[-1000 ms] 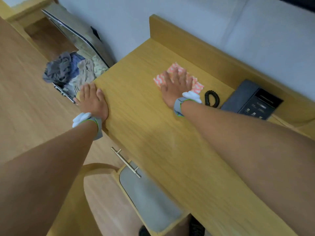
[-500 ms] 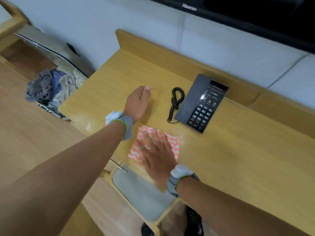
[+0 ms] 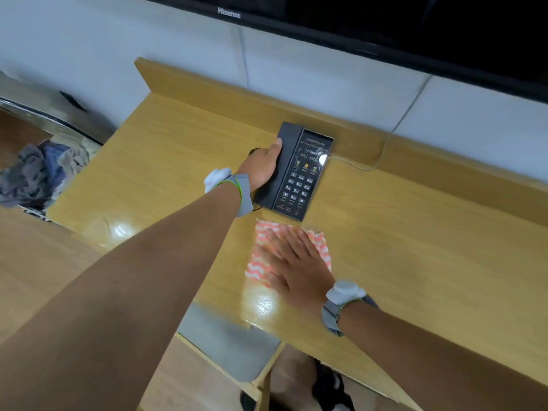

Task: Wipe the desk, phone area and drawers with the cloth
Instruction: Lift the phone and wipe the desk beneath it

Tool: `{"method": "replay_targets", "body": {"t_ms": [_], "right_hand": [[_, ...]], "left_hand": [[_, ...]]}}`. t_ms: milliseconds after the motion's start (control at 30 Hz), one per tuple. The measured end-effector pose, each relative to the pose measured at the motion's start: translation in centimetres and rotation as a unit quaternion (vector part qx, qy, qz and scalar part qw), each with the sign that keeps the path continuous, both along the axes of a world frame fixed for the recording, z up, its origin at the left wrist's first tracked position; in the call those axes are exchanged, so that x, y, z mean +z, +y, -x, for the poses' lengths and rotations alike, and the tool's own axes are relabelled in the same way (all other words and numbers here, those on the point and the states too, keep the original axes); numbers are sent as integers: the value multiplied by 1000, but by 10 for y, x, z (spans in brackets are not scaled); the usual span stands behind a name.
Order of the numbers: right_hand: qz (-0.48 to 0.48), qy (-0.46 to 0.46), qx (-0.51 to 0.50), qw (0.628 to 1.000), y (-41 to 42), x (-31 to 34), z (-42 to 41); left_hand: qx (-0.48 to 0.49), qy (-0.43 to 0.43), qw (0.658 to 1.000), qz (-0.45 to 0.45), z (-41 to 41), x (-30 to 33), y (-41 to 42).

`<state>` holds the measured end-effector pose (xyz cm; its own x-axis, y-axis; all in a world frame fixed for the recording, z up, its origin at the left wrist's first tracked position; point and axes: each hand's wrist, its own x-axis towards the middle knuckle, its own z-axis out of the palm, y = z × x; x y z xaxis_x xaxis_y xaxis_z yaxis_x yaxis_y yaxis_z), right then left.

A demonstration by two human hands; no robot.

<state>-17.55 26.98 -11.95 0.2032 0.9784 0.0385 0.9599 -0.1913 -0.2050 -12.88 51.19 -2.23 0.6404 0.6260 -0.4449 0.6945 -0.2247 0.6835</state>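
A pink and white zigzag cloth (image 3: 317, 238) lies flat on the wooden desk (image 3: 166, 149), just in front of the black phone (image 3: 302, 173). My right hand (image 3: 293, 259) presses flat on the cloth with fingers spread. My left hand (image 3: 262, 167) is wrapped around the phone's handset on its left side; the coiled cord is mostly hidden behind that hand. An open drawer (image 3: 228, 342) with a grey lining sticks out below the desk's front edge, under my arms.
A raised wooden back rail (image 3: 207, 84) runs along the wall. A television (image 3: 385, 25) hangs above it. A thin white cable (image 3: 394, 129) runs from the phone up the wall. An open suitcase with clothes (image 3: 44, 170) lies on the floor at left.
My left hand has reached from the bare desk onto the phone's handset. My right hand has slid the cloth to the right, toward the phone's front.
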Motion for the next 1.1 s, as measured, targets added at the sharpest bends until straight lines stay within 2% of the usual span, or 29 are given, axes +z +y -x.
{"method": "replay_targets", "body": {"t_ms": [367,533,667,733,800,867,933,967,1033,1100], "right_hand": [[36,-31,5,999,-22,7,-78],[61,-12,-114,992,24,19,-131],[63,-7,-161,985,84,36,-117],[53,74,-130,987,106,43,-86],[44,126,-42,990,115,40,-46],[76,58,47,994,113,30,-20],[78,42,97,991,108,29,-28],[57,64,100,991,108,31,-40],[27,139,-27,990,111,42,-76],[72,141,-188,969,122,47,-116]], "left_hand": [[12,-39,999,-1,-1,9,25],[24,-46,999,12,6,28,37],[11,-43,999,22,6,42,38],[12,-45,999,27,3,47,36],[18,-44,999,22,-2,54,36],[23,-45,998,22,-3,56,38],[27,-44,998,32,-5,56,37],[28,-44,998,35,-4,57,37],[31,-38,998,35,-2,58,36],[37,-36,998,40,2,59,35]]}}
